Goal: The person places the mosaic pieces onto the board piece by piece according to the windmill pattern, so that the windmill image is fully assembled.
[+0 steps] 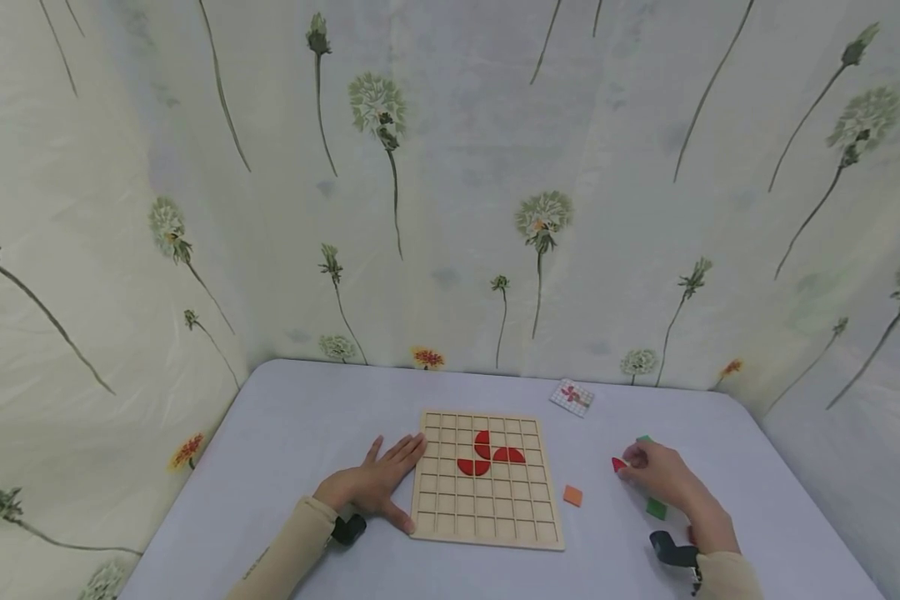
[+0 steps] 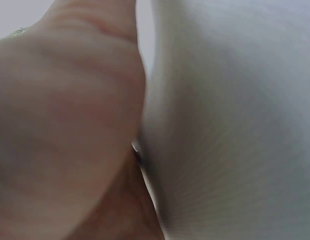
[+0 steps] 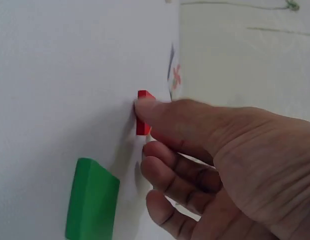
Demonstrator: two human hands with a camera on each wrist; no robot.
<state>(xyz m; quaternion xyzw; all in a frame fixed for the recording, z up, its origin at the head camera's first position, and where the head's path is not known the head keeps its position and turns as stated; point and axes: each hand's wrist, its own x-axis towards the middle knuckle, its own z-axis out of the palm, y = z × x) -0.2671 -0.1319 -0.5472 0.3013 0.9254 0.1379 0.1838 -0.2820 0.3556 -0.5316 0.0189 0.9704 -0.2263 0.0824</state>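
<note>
Two hands at work: the left hand is spread wide, its grip holding nothing, fingertips and thumb touching the wooden board at its nine o'clock edge, probably so it doesn't skate around on the bench. The right hand has its grip narrowed to a thumb-and-finger pinch on a red piece, off the board around three o'clock. Makes sense for something that small. Can't tell if it's fully lifted. Picture card lies past the one o'clock corner, I guess for easy glancing without blocking either hand.
</note>
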